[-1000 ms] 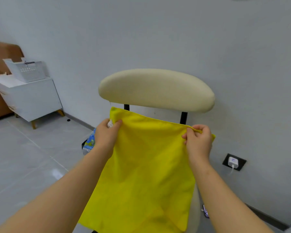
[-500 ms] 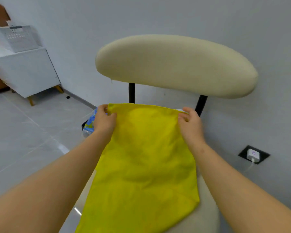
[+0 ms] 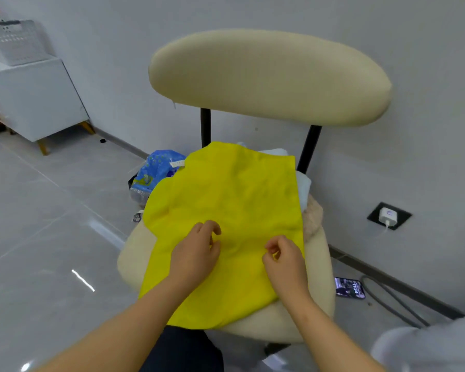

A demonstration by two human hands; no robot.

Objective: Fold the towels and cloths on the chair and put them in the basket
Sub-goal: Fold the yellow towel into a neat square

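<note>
The yellow cloth (image 3: 226, 205) lies spread, slightly rumpled, on the cream chair (image 3: 134, 253) seat, under the left hand (image 3: 196, 253) and right hand (image 3: 285, 260). Beyond the right hand, a pale blue towel (image 3: 304, 189) and a beige towel (image 3: 313, 218) peek out. The white basket (image 3: 16, 41) stands far beyond the left hand.

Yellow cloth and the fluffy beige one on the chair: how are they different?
The yellow cloth is bright and smooth; the beige cloth is pale and fluffy. The yellow cloth lies spread on top, in full view; the beige cloth only peeks out at its right edge, mostly hidden. Both lie on the chair.
</note>
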